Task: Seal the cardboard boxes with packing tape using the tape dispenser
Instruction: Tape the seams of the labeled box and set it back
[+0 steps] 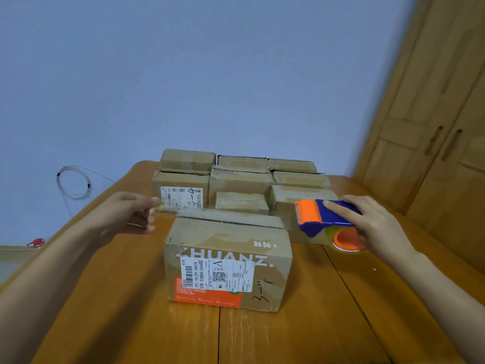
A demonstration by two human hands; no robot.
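The fingers point(338, 207) of the right hand point(372, 222) curl over the top of a blue and orange plastic tape dispenser point(326, 218), the index finger stretched along its blue body, the thumb hidden beneath. An orange-cored roll of clear tape point(347, 240) sits in the dispenser under the palm. The left hand point(131, 212) is held out with thumb and fingertips pinched together; a thin strip of clear packing tape point(223, 215) appears to run from that pinch across to the dispenser, though it is faint and hard to trace. The strip passes above the top of the nearest brown cardboard box point(228, 264), which stands between the two hands on a wooden table point(288, 332) and bears a white shipping label, an orange patch and white lettering. Its top flaps look shut. Behind it a cluster of further brown cardboard boxes point(241, 177) stands close together, some touching. A wooden wardrobe point(433, 127) is at the right, a coiled thin cable point(74, 182) hangs on the wall at the left.
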